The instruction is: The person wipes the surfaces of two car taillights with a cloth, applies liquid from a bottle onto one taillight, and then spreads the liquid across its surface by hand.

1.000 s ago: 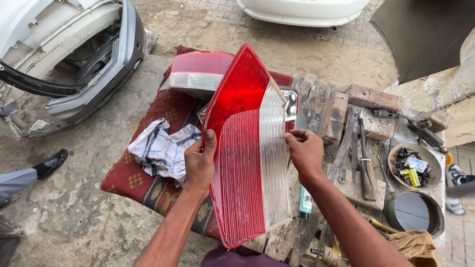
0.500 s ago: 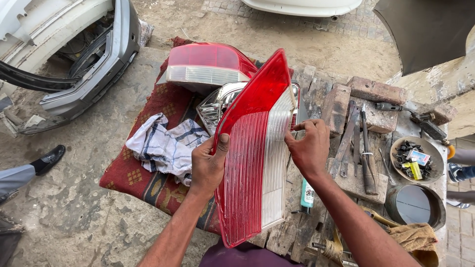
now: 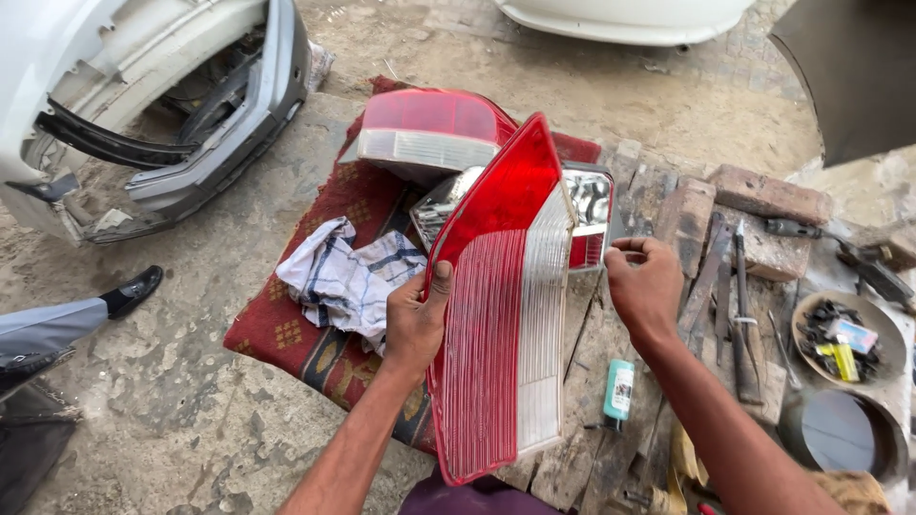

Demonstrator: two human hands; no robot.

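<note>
We clamp our left hand (image 3: 415, 319) on the red lens (image 3: 501, 305) edge, steadying it upright, while our right hand (image 3: 644, 286), at three o'clock, hovers half-curled, gripping nothing.

Flat daylight falls on a dusty, cracked concrete floor (image 3: 191, 401) outdoors. A detached grey car bumper (image 3: 205, 143) lies at the upper left, and a white car body (image 3: 620, 19) shows along the top edge. A red patterned rug (image 3: 286, 334) lies on the floor beside rough wooden planks (image 3: 582, 448) and bricks (image 3: 768, 195).
</note>
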